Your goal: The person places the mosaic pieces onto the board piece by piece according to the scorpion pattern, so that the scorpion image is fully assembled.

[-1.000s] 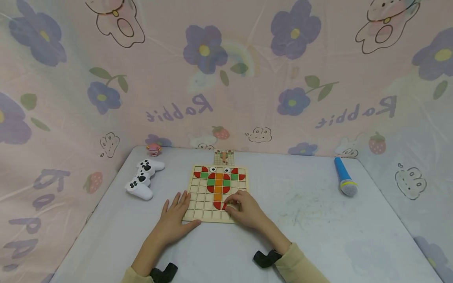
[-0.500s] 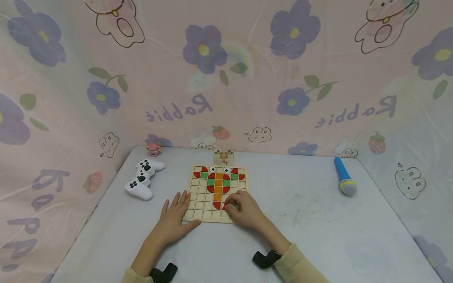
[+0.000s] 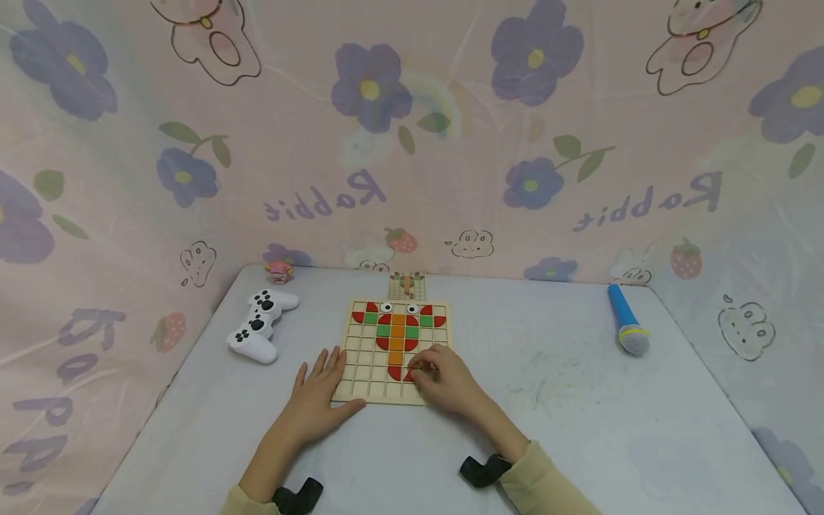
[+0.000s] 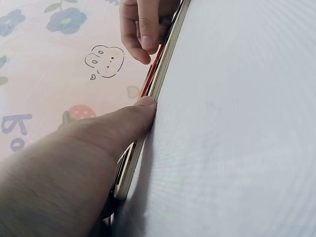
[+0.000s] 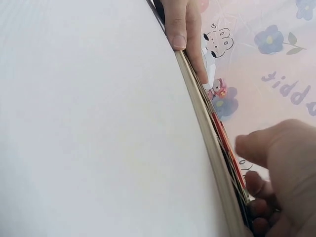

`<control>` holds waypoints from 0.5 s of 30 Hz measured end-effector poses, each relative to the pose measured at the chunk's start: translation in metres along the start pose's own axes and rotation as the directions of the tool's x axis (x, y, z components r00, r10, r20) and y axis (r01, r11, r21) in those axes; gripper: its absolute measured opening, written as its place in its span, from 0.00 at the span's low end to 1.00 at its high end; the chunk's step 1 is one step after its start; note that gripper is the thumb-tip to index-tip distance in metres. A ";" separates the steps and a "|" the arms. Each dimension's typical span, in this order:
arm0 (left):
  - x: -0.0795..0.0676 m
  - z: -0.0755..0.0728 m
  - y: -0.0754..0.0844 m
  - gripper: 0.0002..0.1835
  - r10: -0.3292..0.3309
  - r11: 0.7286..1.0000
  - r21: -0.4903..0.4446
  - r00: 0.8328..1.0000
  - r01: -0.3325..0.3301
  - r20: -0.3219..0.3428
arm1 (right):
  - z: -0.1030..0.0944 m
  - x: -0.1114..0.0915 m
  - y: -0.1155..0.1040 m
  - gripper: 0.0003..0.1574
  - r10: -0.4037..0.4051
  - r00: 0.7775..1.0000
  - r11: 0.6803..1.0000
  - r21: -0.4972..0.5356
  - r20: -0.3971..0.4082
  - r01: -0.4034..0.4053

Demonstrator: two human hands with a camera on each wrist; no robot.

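Observation:
A square wooden grid board (image 3: 360, 390) lies flat on the table, with red, green, orange and eye pieces set in its squares. My left hand (image 3: 315, 400) spreads flat at the board's lower left, its fingers on the left edge and its thumb at the near corner. In the left wrist view that thumb (image 4: 136, 118) presses on the board's edge. Over the lower right squares hovers my right hand (image 3: 450, 383), fingers loosely bent, beside a red rounded piece (image 3: 408, 375). The right wrist view shows a gap between its thumb (image 5: 254, 145) and forefinger, with nothing between them.
Behind the board lies a small pattern card (image 3: 408, 286). A white game controller (image 3: 260, 325) and a pink figurine (image 3: 280, 272) are at the left. A blue toy microphone (image 3: 626, 322) lies at the right. A printed cloth (image 3: 450, 179) hangs behind the table.
The red piece by my right fingertips was tilted half a second ago and now looks flatter. My right fingers have shifted very slightly; my left hand stays in place.

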State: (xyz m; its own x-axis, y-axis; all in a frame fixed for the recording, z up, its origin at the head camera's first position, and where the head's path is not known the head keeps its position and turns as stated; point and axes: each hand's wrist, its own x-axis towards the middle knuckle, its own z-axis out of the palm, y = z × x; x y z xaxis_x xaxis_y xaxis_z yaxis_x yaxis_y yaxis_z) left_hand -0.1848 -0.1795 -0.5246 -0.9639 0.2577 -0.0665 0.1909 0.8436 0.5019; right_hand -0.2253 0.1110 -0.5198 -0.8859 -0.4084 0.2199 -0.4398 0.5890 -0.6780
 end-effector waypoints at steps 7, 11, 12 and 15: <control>0.000 -0.001 0.000 0.58 0.001 1.000 -0.003 1.000 -0.001 -0.005 | -0.023 0.004 -0.011 0.07 -0.020 0.999 0.998 0.056 -0.046 0.023; -0.001 -0.001 0.001 0.58 0.001 1.000 -0.002 1.000 -0.001 0.000 | -0.043 0.003 -0.004 0.08 -0.022 0.998 0.999 0.025 -0.064 0.023; -0.001 -0.001 0.001 0.58 0.000 1.000 0.001 1.000 0.000 0.001 | -0.048 0.002 -0.001 0.09 -0.014 0.998 1.000 0.018 -0.069 0.015; -0.001 -0.002 0.001 0.58 0.004 1.000 0.003 1.000 -0.004 -0.006 | -0.062 -0.005 0.012 0.09 0.016 0.996 1.000 -0.011 -0.090 -0.017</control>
State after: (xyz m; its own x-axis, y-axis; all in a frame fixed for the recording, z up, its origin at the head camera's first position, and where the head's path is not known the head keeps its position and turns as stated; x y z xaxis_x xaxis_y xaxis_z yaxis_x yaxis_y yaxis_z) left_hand -0.1838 -0.1796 -0.5222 -0.9643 0.2581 -0.0595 0.1952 0.8442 0.4992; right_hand -0.2349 0.1635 -0.4852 -0.9025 -0.3343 0.2714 -0.4262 0.6034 -0.6740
